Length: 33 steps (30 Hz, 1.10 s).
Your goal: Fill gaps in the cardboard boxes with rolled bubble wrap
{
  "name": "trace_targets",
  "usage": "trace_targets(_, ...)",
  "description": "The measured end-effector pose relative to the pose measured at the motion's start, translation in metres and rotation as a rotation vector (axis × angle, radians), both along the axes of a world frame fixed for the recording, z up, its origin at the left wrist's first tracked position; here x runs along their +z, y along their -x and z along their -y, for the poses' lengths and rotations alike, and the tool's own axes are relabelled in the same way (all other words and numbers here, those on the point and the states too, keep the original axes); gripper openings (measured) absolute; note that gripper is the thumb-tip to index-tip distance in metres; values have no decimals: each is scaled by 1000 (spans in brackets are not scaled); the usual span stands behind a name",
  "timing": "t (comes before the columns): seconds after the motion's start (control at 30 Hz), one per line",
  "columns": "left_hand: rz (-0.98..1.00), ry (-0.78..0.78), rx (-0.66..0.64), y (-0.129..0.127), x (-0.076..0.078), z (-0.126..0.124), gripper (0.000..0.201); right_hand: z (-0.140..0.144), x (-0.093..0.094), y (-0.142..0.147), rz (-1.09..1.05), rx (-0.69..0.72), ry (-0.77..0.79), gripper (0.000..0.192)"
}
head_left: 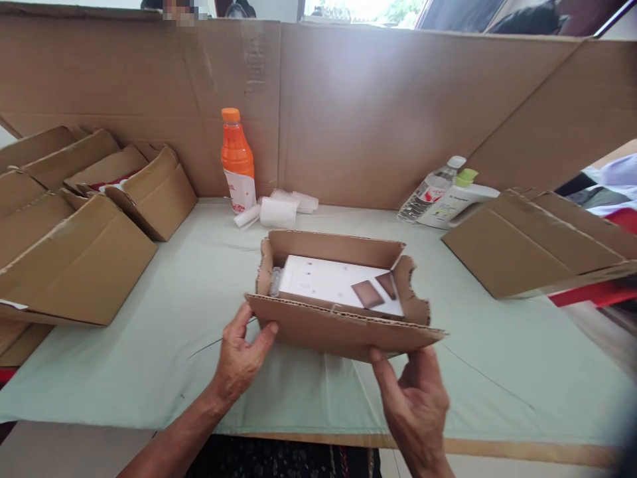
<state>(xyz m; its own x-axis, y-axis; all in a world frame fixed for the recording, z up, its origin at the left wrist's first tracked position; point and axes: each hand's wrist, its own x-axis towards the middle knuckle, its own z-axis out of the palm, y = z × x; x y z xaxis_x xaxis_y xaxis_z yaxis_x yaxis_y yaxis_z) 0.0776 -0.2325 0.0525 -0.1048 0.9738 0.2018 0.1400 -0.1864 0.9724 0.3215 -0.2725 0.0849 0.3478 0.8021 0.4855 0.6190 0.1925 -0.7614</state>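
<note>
The open cardboard box [343, 312] sits on the pale green table cover [149, 358], right in front of you, and everything else can be placed from it. Inside it lies a white flat item [328, 282] with two small brown rectangles [373, 291] on its right part (what they are is not clear). Your left hand [239, 358] grips the box's near-left corner, thumb on the front flap and fingers curled round the side. Your right hand [415, 405] holds the lower edge of the front flap near its right end, thumb pressed up against the cardboard.

Just behind the box lie white rolled tissues [279, 211], with an orange bottle [237, 159] standing upright beside them. Behind and to the right of the box, a clear bottle [430, 189] and a white bottle with a green cap [460, 199] lean together. Left of the box are several stacked cardboard cartons [79, 226]; right of it lies another carton [527, 245]. A tall cardboard wall [358, 106] stands behind everything.
</note>
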Motion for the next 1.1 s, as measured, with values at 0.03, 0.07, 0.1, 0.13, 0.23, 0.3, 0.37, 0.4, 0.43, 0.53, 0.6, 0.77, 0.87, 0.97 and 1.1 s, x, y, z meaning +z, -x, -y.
trace_targets(0.03,-15,2,31,9,1,3,26,0,-4,7,-19,53,5,36)
trace_targets(0.07,-34,11,67,18,3,6,26,-2,-7,15,-40,104,13,37)
trace_targets(0.1,-54,21,108,27,6,9,27,-4,-10,23,-63,147,21,38)
trace_targets(0.13,-69,26,145,35,9,11,28,-8,-11,30,-86,176,25,38)
trace_targets(0.23,-62,2,172,43,16,14,33,-17,-11,39,-136,182,-8,41)
trace_targets(0.3,-34,-28,133,38,16,13,35,-18,-8,35,-141,147,-26,42)
trace_targets(0.37,-20,-44,92,29,15,9,32,-16,-4,27,-122,118,-24,37)
trace_targets(0.4,-18,-48,77,25,14,8,30,-14,-1,22,-108,106,-17,34)
trace_targets(0.43,-19,-50,64,21,14,7,29,-12,1,19,-93,95,-10,31)
trace_targets(0.53,-27,-50,41,15,13,7,27,-6,4,13,-74,64,4,31)
trace_targets(0.6,-37,-50,36,16,13,8,27,-5,1,13,-82,51,13,33)
trace_targets(0.77,-79,-101,67,19,15,10,30,-3,-13,13,-133,39,52,40)
trace_targets(0.87,-98,-124,48,14,13,9,37,0,-17,8,-153,-4,60,45)
trace_targets(0.97,-102,-132,28,8,7,11,46,1,-20,3,-183,-29,45,46)
trace_targets(1.1,-143,-191,49,9,-1,18,52,-1,-27,4,-277,40,-25,51)
